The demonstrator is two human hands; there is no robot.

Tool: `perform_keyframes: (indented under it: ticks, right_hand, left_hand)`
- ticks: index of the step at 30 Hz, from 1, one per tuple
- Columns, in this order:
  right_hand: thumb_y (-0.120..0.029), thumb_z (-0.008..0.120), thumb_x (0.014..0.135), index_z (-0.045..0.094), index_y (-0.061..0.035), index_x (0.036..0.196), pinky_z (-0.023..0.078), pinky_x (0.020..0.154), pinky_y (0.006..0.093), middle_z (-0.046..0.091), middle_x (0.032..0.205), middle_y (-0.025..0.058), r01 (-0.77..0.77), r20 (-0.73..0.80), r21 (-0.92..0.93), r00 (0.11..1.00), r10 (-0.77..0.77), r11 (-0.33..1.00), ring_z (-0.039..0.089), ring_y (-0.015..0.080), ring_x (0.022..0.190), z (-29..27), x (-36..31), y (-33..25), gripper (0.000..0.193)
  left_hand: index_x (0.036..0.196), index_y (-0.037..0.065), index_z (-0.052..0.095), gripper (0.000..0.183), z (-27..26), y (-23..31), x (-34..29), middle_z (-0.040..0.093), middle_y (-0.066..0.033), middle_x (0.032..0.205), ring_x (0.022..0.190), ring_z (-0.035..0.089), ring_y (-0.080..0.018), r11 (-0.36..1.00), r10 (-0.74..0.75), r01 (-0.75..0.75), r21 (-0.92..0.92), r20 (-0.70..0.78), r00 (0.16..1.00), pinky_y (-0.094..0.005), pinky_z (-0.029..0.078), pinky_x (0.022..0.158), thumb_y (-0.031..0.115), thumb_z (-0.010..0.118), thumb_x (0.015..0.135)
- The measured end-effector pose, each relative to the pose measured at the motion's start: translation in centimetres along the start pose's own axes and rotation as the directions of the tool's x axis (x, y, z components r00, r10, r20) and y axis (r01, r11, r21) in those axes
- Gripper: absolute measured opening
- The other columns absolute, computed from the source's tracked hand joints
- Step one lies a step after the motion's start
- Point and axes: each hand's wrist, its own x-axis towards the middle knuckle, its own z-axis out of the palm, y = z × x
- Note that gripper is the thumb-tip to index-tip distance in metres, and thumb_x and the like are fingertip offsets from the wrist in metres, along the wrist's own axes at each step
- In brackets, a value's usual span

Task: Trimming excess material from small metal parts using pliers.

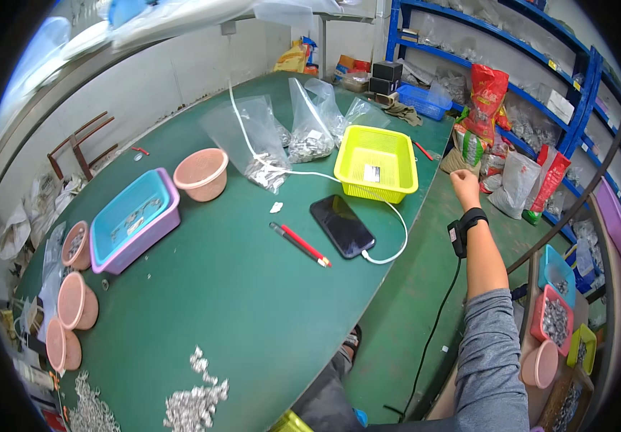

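My right hand (463,186) is stretched out past the table's right edge, over the green floor. Its fingers are curled closed, and whatever they may hold is hidden. On that wrist sits a black strap (461,229) with a small box and a cable hanging down. Nearest to the hand, on the table, is a yellow-green plastic basket (377,189) with a small label inside. A phone (342,226) with a dark screen lies in front of it, plugged into a white cable (401,248). Beside the phone are a red pen (303,243) and a dark one. My left hand is out of view.
Clear bags of metal parts (310,144) stand at the table's back. Pink bowls (202,175) and a blue basin (129,212) inside a purple one line the left. Small metal parts (197,407) lie in front. Sacks (515,183) and blue shelves (577,129) stand right.
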Motion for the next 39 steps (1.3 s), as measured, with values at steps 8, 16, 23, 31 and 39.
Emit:
perform_keyframes:
  ticks: [8,16,23,31,39]
  right_hand:
    - [-0.028,0.064,0.079,0.067,-0.0011,0.096,0.050,0.077,0.0354,0.068,0.089,0.0160,0.141,0.172,-0.085,0.977,-0.125,0.986,0.066,0.0285,0.085,8.1,6.7,5.9,0.032]
    - [-0.043,0.060,0.082,0.060,-0.0116,0.111,0.039,0.093,0.0473,0.057,0.112,0.0163,0.099,0.174,-0.509,0.985,-0.011,0.855,0.050,0.0404,0.107,16.0,14.2,11.8,0.043]
    - [-0.019,0.058,0.086,0.053,0.0026,0.088,0.044,0.069,0.0480,0.058,0.083,0.0269,0.362,0.047,-0.281,0.930,-0.364,0.889,0.056,0.0437,0.082,11.6,10.4,12.3,0.022]
    - [-0.014,0.047,0.096,0.053,-0.0010,0.102,0.051,0.056,0.0244,0.057,0.073,0.0050,0.002,-0.101,0.213,0.995,0.020,0.977,0.060,0.0118,0.064,-8.6,-7.9,11.5,0.015]
    - [-0.009,0.047,0.096,0.053,0.0001,0.109,0.048,0.066,0.0234,0.059,0.080,0.0061,0.410,0.052,0.307,0.894,-0.446,0.859,0.059,0.0114,0.073,-24.4,-18.5,-8.1,0.016]
  left_hand:
    - [0.120,0.001,0.056,0.050,3.8,5.6,3.0,0.057,-0.0188,0.120,0.111,0.052,-0.0293,0.975,-0.070,0.072,0.211,-0.018,0.997,-0.0394,0.040,0.093,0.040,0.052,0.090]
    - [0.121,0.000,0.054,0.048,8.3,11.2,8.8,0.057,-0.0192,0.120,0.111,0.052,-0.0310,0.983,-0.024,0.013,0.185,0.052,0.998,-0.0394,0.040,0.093,0.037,0.051,0.091]
    - [0.123,0.000,0.053,0.046,7.7,12.9,11.0,0.056,-0.0194,0.120,0.112,0.051,-0.0324,0.982,0.096,-0.114,0.148,0.122,0.988,-0.0395,0.040,0.093,0.035,0.049,0.093]
    - [0.124,-0.001,0.051,0.045,5.3,8.0,9.7,0.056,-0.0198,0.120,0.112,0.051,-0.0341,0.921,0.388,-0.382,-0.080,0.076,0.919,-0.0396,0.040,0.094,0.032,0.048,0.094]
    - [0.100,-0.006,0.061,0.031,5.2,-3.9,3.2,0.066,-0.0096,0.085,0.080,0.061,-0.0178,0.910,0.386,-0.383,-0.160,-0.008,0.922,-0.0310,0.048,0.071,0.005,0.055,0.072]
